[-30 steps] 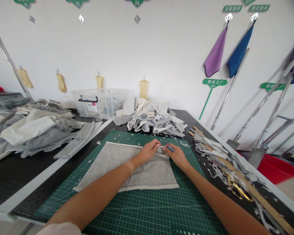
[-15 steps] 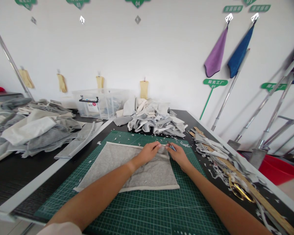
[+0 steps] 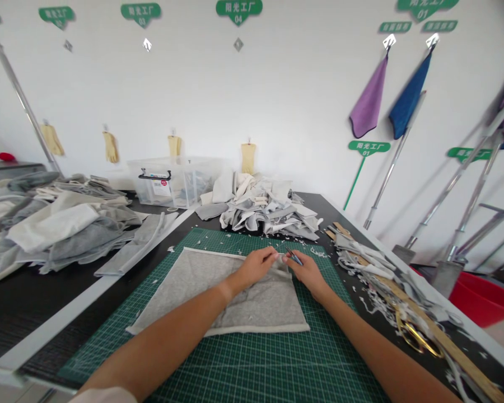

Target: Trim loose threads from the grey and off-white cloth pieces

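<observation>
Head camera looks down on a grey jersey panel (image 3: 220, 296) lying flat on a green cutting mat (image 3: 235, 364), near the middle of the black table (image 3: 37, 330). The left hand (image 3: 254, 267) pinches a raised fold at the panel's far edge. Just beside it, the right hand (image 3: 306, 274) pinches a small blue-handled tool (image 3: 294, 257). Far off, a clear plastic storage box (image 3: 163, 182) sits beyond the heaped fabric, with something grey and pale showing blurrily through its wall. Right of the table stands a red plastic basin (image 3: 483, 299), its inside hidden from here.
</observation>
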{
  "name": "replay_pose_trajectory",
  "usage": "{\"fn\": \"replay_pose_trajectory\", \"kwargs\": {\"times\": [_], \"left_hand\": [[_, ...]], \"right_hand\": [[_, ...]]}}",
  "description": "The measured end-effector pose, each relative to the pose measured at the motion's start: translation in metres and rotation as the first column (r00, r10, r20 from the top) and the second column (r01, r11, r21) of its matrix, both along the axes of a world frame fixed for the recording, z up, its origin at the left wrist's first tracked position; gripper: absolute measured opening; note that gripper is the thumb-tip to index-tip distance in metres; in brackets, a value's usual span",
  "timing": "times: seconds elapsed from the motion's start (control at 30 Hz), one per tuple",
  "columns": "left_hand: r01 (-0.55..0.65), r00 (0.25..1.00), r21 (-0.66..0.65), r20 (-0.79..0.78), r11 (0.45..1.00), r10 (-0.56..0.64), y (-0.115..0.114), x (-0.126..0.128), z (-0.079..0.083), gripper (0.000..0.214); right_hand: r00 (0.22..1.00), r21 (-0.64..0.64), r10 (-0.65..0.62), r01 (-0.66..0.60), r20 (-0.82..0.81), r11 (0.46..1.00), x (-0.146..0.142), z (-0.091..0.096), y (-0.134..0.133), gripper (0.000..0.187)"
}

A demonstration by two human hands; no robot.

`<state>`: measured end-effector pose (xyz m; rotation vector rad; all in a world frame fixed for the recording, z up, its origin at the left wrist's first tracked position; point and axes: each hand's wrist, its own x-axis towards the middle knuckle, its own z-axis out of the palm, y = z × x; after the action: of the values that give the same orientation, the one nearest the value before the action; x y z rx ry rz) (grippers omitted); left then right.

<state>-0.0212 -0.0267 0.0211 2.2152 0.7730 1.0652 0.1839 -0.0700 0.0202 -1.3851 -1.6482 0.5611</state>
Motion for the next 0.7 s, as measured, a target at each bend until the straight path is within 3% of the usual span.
{"fn": "replay_pose_trajectory", "kwargs": {"times": [0.17,0.7], "left_hand": [[0.0,0.999,-0.049,0.033,0.999,0.002,0.002,-0.001,-0.002,0.03],[-0.026,0.997,-0.129,0.071,0.991,0.035,0.012,0.002,-0.01,0.029]], "right_hand": [[0.997,0.016,0.047,-0.048,0.062,0.999,-0.001,-0.002,0.0,0.034],[0.995,0.117,-0.07,0.061,0.068,0.991,-0.002,0.0,-0.003,0.031]]}}
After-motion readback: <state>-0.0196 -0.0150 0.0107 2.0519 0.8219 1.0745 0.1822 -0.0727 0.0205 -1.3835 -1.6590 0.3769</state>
